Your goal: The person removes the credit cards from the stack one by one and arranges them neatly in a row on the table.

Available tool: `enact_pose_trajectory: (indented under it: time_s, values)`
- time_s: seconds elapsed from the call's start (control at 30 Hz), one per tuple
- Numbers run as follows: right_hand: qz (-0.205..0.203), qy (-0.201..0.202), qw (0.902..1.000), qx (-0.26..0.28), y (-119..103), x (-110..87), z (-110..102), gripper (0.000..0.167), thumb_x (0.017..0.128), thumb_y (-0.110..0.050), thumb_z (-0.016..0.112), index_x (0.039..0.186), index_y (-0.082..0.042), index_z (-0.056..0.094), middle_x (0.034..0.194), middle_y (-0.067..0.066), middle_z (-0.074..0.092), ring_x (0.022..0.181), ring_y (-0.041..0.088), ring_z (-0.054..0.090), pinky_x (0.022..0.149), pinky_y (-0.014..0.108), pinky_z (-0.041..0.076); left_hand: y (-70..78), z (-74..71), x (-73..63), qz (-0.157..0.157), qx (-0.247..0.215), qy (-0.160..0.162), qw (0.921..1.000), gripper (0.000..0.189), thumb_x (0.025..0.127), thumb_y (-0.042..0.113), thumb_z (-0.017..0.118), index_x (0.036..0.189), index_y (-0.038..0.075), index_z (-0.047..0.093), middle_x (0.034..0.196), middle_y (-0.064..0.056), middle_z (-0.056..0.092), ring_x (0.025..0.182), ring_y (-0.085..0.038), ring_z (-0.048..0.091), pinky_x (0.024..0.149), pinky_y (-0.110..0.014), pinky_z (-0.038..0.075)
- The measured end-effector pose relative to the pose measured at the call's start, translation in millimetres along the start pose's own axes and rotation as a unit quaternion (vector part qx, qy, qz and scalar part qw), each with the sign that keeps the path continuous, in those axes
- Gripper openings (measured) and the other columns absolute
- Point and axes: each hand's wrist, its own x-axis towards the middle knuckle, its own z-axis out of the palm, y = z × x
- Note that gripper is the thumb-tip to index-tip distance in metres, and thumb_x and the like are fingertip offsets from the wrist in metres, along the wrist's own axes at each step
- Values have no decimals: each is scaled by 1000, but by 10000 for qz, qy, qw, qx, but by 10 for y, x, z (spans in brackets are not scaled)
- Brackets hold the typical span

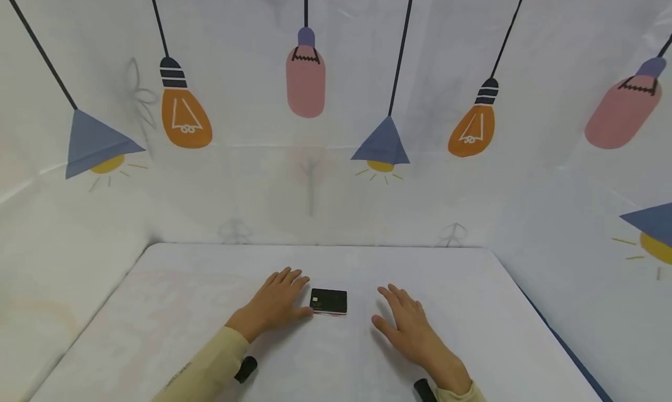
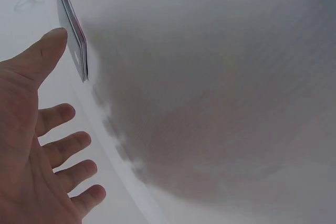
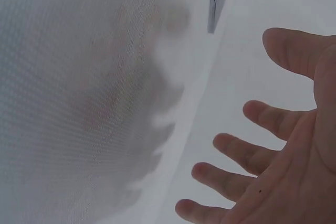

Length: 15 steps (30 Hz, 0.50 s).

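Note:
A small stack of cards (image 1: 328, 301) lies flat on the white table, its top card black with a chip and the letters VIP. In the left wrist view the layered edges of the stack (image 2: 73, 30) show. Just left of it is my left hand (image 1: 277, 301), fingers spread and holding nothing; its thumb tip comes close to the stack's near left corner, and I cannot tell whether it touches. My right hand (image 1: 408, 326) hovers to the right of the cards, apart from them, with fingers spread and nothing in its grasp.
The white table (image 1: 184, 285) reaches to a white backdrop (image 1: 252, 186) printed with hanging lamps and bulbs. Black wrist camera pieces (image 1: 246, 369) show beneath both forearms. A dark blue strip (image 1: 567, 349) runs along the table's right edge.

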Motion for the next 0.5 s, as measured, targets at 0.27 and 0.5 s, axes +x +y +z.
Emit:
enact_pose_trajectory:
  time_s: [0.27,0.5]
  values:
    - [-193,-136,9997,-29,-14,82,47,63,98,-42,66,150,-11,47,156,17,41,144,40,34,116,61,27,-3,15,111,20,-154,-373,9992,69,92,54,69,140,7,56,150,-19,47,142,-46,36,115,-61,29]
    - [-612,-279,9975,-221,-57,275,130,65,96,-40,70,148,-7,48,152,19,44,141,39,40,114,58,32,8,58,180,-23,-154,-550,9984,67,92,55,68,140,10,57,151,-17,47,143,-44,36,116,-59,28]
